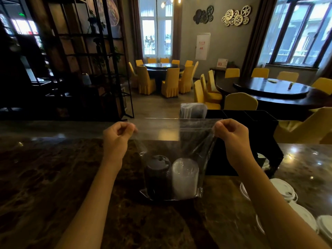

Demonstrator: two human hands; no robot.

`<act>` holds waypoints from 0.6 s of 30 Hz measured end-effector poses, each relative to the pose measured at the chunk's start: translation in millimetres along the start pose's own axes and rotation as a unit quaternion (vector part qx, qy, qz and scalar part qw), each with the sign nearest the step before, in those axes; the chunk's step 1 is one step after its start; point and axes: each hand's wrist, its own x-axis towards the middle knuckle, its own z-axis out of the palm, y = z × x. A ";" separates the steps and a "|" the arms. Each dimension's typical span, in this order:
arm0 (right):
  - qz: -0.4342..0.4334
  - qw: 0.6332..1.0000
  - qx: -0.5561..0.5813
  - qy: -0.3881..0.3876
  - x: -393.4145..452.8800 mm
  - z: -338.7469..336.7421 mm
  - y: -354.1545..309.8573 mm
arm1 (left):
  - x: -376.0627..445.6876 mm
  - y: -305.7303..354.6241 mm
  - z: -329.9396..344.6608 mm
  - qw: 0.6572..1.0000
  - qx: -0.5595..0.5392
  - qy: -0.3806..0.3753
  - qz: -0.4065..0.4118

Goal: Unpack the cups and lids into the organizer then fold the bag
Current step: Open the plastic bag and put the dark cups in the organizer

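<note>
At the centre of the frame a clear plastic bag (177, 141) hangs upright between both hands, its bottom resting on the dark marble table (53, 177); the left hand (117, 136) pinches the bag's top left corner with its fingers pressed together, and the right hand (231, 135) pinches the top right corner likewise. Inside the bag, low down, stand a black stack of lids (157, 177) and, touching its right side, a clear stack of cups (185, 177); the black organizer (251, 126) sits just behind the bag, right of centre, and white lids (285, 193) lie on the table at lower right.
</note>
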 end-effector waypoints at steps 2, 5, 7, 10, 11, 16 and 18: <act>-0.011 1.000 -0.011 -0.001 -6.7 -17.6 -4.1 | -18.0 9.0 6.8 1.000 -0.013 -0.010 0.000; -0.039 0.999 -0.023 0.005 -19.3 -43.0 -6.2 | -46.9 15.4 16.9 0.999 -0.041 -0.013 -0.011; -0.052 0.998 -0.018 0.012 -29.4 -58.8 -4.4 | -65.5 16.8 23.1 0.999 -0.045 -0.019 -0.011; -0.064 0.998 -0.021 0.016 -47.5 -78.1 5.5 | -88.2 15.7 30.4 0.999 -0.032 -0.019 0.001; -0.070 0.997 -0.025 0.014 -53.1 -82.8 9.8 | -93.9 15.2 32.1 0.999 -0.026 -0.017 0.008; -0.107 0.993 -0.044 0.015 -67.3 -94.2 22.5 | -109.5 17.5 38.6 0.998 -0.003 -0.029 0.053; -0.093 0.995 -0.019 0.024 -69.5 -94.9 22.7 | -111.2 20.4 39.3 0.997 0.000 -0.025 0.066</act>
